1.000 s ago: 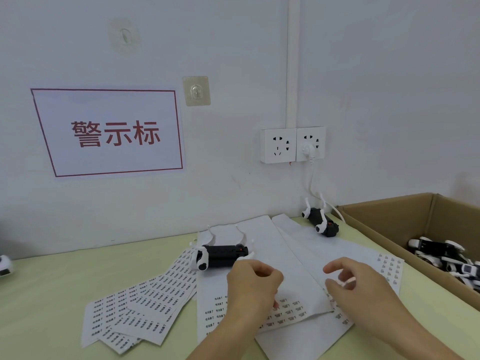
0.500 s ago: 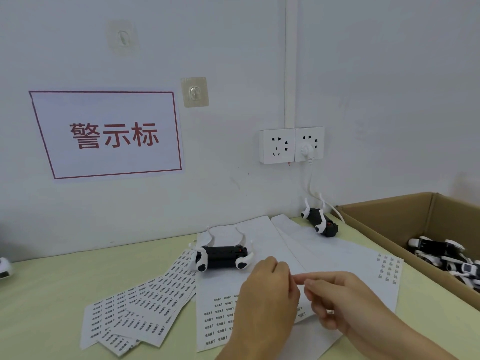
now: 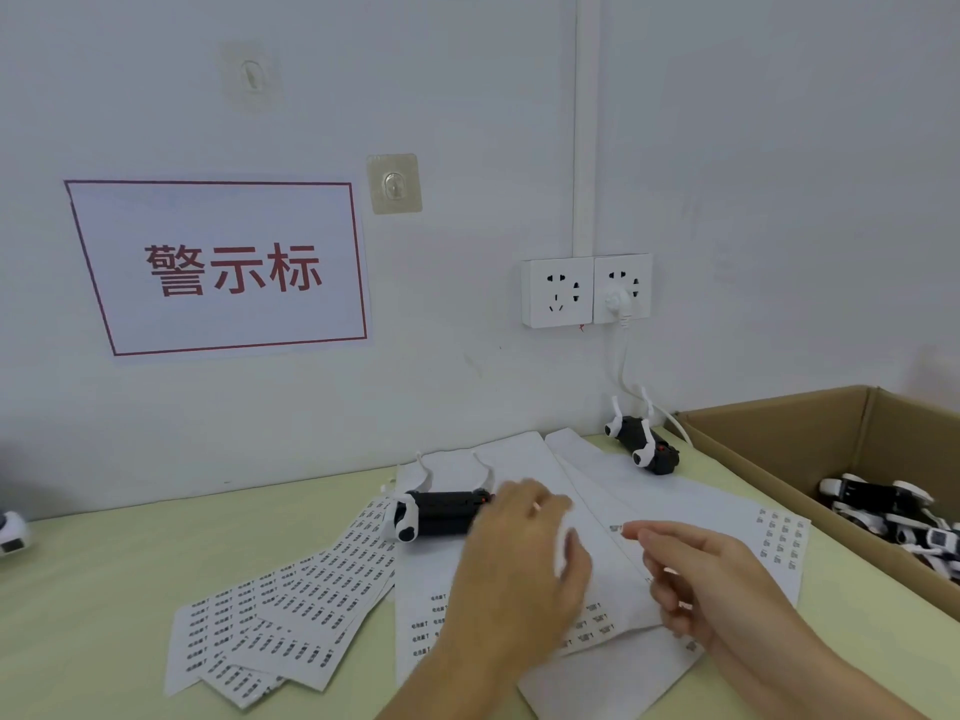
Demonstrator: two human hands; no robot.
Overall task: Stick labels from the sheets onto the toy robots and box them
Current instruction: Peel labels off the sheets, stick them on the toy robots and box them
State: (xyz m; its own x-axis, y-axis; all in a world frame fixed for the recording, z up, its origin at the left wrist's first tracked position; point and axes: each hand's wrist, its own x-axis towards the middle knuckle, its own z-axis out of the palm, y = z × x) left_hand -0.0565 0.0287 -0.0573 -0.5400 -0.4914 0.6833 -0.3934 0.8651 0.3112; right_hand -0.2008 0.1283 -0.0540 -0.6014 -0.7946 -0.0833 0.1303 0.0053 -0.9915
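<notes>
Since half a second ago, the left hand (image 3: 519,553) is shifted toward the toy robot (image 3: 441,511) on the desk (image 3: 104,579), fingers loosely curled, holding nothing visible. A label (image 3: 616,528) — light, flimsy, best edge-held — is pinched by the right hand (image 3: 711,579) above the sheets (image 3: 597,480).

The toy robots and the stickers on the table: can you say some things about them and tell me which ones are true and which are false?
1. A toy robot lies on the sheets just beyond the left hand. True.
2. The cardboard box is empty. False: several toy robots already lie inside it.
3. The right hand holds a small label at its fingertip. True.
4. Both wall sockets are free. False: a white plug sits in the right one.
5. The second toy robot is by the wall, near the box. True.
</notes>
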